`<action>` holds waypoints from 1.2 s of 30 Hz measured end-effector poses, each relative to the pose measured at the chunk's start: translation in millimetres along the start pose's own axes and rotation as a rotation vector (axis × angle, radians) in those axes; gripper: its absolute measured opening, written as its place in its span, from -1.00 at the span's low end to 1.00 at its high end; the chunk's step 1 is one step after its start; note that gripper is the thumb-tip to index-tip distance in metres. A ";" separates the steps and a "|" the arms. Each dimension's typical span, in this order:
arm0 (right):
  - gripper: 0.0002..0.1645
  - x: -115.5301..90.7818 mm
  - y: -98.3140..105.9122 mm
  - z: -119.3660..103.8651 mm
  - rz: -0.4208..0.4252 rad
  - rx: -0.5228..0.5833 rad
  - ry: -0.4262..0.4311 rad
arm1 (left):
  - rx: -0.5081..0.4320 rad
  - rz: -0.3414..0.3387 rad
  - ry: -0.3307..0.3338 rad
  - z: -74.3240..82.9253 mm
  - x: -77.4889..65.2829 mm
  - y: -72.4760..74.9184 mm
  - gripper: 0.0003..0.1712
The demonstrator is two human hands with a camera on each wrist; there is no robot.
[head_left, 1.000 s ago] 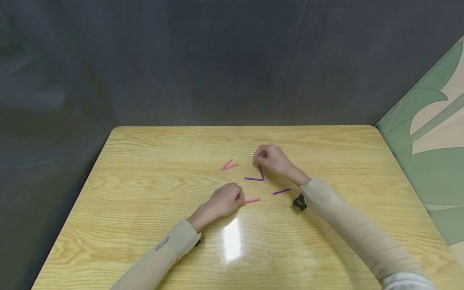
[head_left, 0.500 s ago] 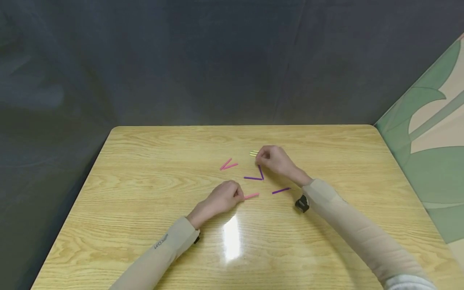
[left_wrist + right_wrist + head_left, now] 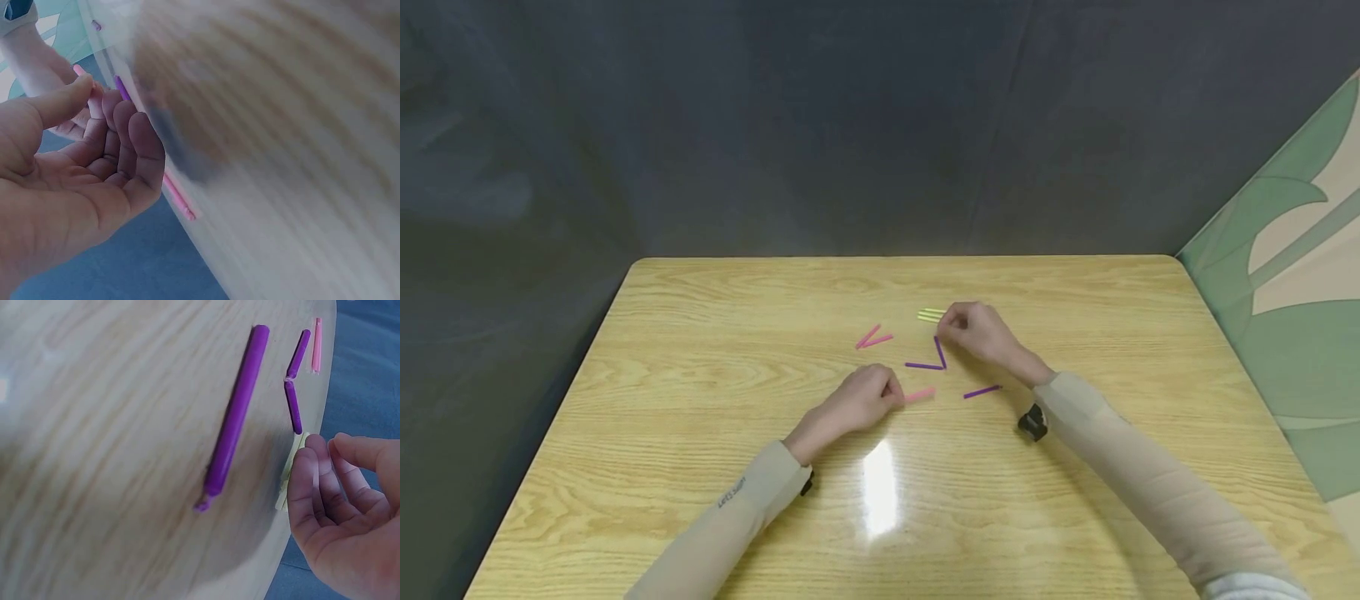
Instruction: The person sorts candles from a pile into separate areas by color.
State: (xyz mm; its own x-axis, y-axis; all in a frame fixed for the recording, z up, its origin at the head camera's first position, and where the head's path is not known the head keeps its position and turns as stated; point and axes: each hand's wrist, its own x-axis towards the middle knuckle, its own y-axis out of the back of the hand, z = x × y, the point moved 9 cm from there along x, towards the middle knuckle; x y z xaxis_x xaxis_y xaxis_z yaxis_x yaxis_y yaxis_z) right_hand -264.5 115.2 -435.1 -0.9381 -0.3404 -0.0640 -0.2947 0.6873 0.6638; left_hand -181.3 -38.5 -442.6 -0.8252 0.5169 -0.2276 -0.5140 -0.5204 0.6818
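In the head view my left hand [image 3: 861, 400] pinches a thin pink candle [image 3: 920, 394] by one end. The left wrist view shows this pink candle [image 3: 79, 70] between thumb and forefinger. My right hand [image 3: 981, 333] has loosely bent fingers at the right ends of three yellow candles [image 3: 929, 315] lying side by side. In the right wrist view nothing shows between its thumb and fingertips, which partly cover the yellow candles [image 3: 292, 464]. Just below that hand, two purple candles [image 3: 925, 366] form a V. A single purple candle [image 3: 982, 392] lies nearer, with a wick-like tip.
Two pink candles [image 3: 874, 338] lie in a narrow V left of the yellow ones. All rest on a wooden table [image 3: 737, 333] with a dark curtain [image 3: 880, 125] behind it. A leaf-patterned panel [image 3: 1300, 333] stands at the right.
My right hand has drawn slightly right, uncovering more of the yellow candles. My left hand has moved a little away from me with the pink candle. The other candles lie unchanged.
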 end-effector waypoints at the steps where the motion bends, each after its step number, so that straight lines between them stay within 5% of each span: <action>1: -0.93 -0.3 0.1 1.1 0.002 0.001 -0.003 | 0.000 0.003 -0.002 0.8 0.1 1.6 -0.92; 36: -0.95 -14.6 4.2 14.0 0.006 -0.013 -0.040 | -0.086 0.082 0.020 -7.5 6.8 33.2 -0.80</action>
State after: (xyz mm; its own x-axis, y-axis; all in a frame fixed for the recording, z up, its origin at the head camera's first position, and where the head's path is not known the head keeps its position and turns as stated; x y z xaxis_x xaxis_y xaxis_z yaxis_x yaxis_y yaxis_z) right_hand -254.6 132.0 -441.8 -0.9465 -0.3099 -0.0898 -0.2868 0.6805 0.6743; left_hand -205.7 -57.4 -426.7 -0.8691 0.4575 -0.1880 -0.4625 -0.6169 0.6368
